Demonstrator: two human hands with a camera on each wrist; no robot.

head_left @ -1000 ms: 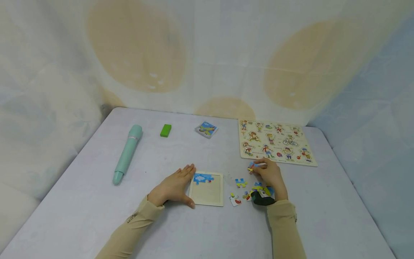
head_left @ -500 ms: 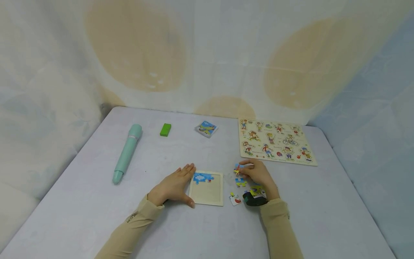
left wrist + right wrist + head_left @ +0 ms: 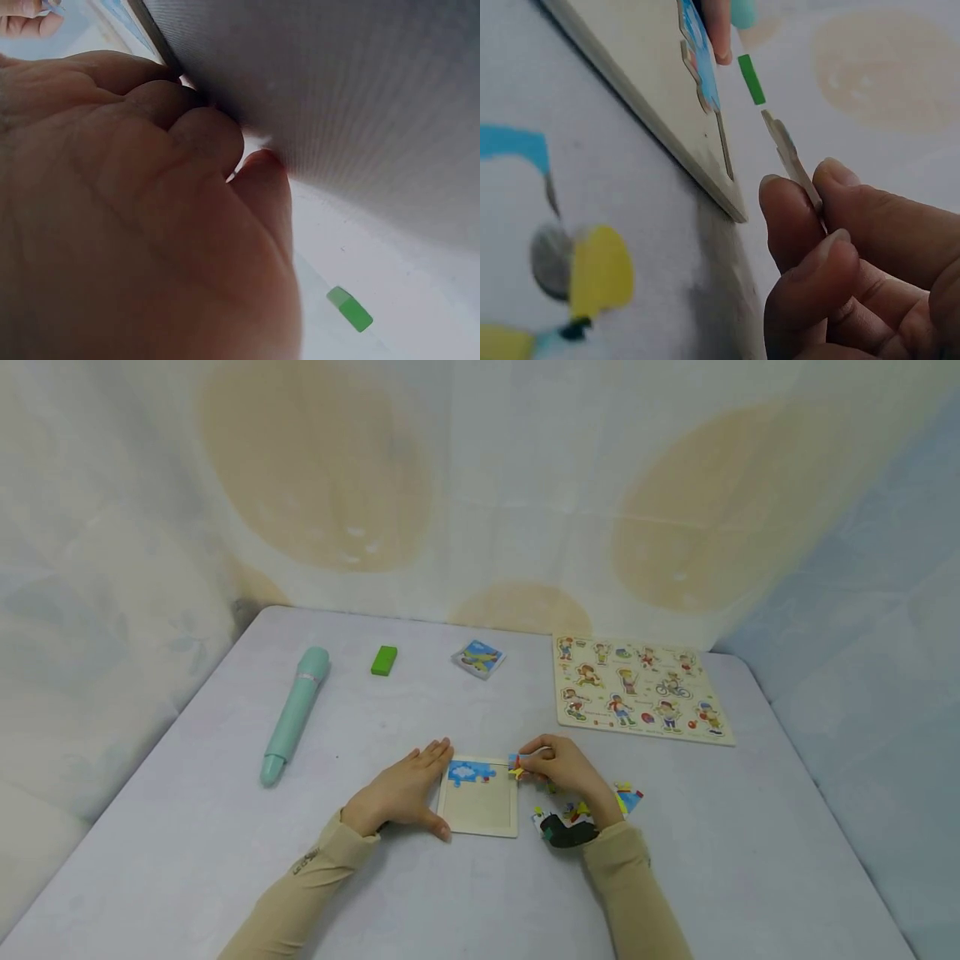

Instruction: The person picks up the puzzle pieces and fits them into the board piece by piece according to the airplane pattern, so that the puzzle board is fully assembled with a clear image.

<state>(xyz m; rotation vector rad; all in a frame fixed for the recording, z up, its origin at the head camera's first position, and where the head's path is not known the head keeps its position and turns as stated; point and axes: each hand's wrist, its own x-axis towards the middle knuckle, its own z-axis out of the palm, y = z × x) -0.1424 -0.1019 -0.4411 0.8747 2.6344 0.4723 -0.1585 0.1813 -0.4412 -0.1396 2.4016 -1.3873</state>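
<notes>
Your left hand (image 3: 401,793) is resting with its fingers out straight along the wooden frame (image 3: 514,806) just to its right. Your right hand (image 3: 566,768) is pinching a puzzle piece (image 3: 516,765) between thumb and fingertips, by the frame corner nearest them. Loose pieces (image 3: 628,797) are lying around your right wrist. Lettering is showing on your left sleeve (image 3: 300,881) and the figure board (image 3: 641,689) beyond your right hand, but I'm not managing to read either.

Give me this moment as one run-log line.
left hand: at left edge of frame; right hand: pinching puzzle piece near frame's far right corner; blue pieces: inside frame, far side
</notes>
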